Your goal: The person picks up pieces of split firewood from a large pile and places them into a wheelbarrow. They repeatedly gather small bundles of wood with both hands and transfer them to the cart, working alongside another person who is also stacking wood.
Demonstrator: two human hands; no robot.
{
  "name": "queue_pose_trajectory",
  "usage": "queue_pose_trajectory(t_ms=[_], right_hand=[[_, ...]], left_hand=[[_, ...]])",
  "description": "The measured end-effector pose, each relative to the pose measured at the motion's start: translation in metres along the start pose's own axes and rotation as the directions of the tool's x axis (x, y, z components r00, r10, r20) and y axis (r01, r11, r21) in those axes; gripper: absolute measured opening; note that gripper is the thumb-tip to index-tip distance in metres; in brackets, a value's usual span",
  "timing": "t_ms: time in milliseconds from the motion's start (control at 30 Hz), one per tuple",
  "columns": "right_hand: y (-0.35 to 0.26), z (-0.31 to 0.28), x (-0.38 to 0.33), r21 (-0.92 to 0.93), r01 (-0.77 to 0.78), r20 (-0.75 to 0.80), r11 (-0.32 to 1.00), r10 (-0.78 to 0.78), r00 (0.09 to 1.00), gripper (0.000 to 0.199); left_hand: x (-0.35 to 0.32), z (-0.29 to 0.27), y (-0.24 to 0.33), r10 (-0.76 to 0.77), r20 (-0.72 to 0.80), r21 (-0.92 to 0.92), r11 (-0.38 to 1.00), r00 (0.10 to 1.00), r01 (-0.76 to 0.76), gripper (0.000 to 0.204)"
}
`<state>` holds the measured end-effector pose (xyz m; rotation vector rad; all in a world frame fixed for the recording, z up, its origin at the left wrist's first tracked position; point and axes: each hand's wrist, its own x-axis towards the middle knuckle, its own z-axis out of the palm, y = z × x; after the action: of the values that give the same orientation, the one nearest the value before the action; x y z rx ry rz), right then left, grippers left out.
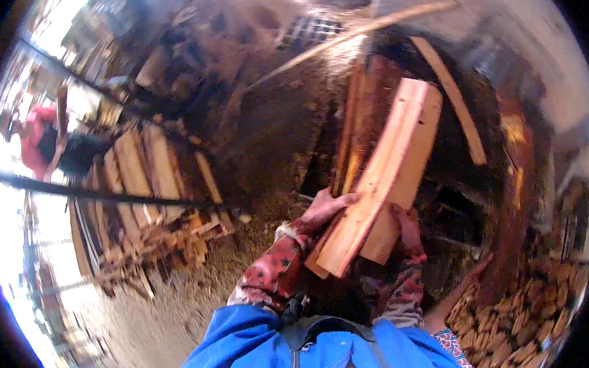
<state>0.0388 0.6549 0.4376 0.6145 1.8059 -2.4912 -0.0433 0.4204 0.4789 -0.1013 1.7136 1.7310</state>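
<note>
In front of me is a bundle of long, pale reddish wooden planks (387, 172), lying one on another and slanting away to the upper right. My left hand (326, 208) is closed on the left edge of the planks near their close end, with its thumb over the top. On the opposite side, my right hand (408, 226) grips the right edge, its fingers partly hidden by the wood. Both forearms wear red patterned sleeves. Beyond the planks and to their left lie darker, reddish-brown boards (358, 124). What supports the bundle underneath is hidden.
A thin wooden strip (453, 96) and a long pole (353, 34) lie beyond. Leaning boards (137, 169) stand at left, near a person in red (39, 141). A log (517, 166) rises at right above stacked wood (521, 319). A bare limb (457, 295) shows close by.
</note>
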Motion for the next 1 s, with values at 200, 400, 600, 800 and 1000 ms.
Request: queue_pose_trajectory(t_ms=[200,400,600,800,1000], right_hand=[[0.012,0.025,-0.001,-0.064,0.037,0.007,0.997,-0.037,0.999,0.041],[0.018,0.054,-0.017,-0.263,0.127,0.188,0.956,-0.079,0.979,0.044],[0.019,0.076,-0.014,-0.418,0.044,0.285,0.907,0.086,0.955,0.042],[0.067,0.097,-0.005,-0.505,-0.049,0.367,0.862,0.265,0.892,0.039],[0.118,0.105,-0.022,-0.499,-0.195,0.427,0.844,0.436,0.792,0.034]], left_hand=[[-0.018,-0.031,-0.03,0.131,0.011,-0.188,0.974,0.991,-0.127,0.085],[-0.085,-0.055,-0.045,0.052,-0.075,-0.298,0.952,0.996,-0.072,0.079],[-0.125,-0.056,-0.054,-0.039,-0.214,-0.406,0.912,0.976,-0.052,0.075],[-0.16,-0.064,-0.096,-0.243,-0.309,-0.494,0.867,0.919,0.062,0.068],[-0.177,-0.05,-0.17,-0.382,-0.333,-0.671,0.738,0.862,0.068,0.063]])
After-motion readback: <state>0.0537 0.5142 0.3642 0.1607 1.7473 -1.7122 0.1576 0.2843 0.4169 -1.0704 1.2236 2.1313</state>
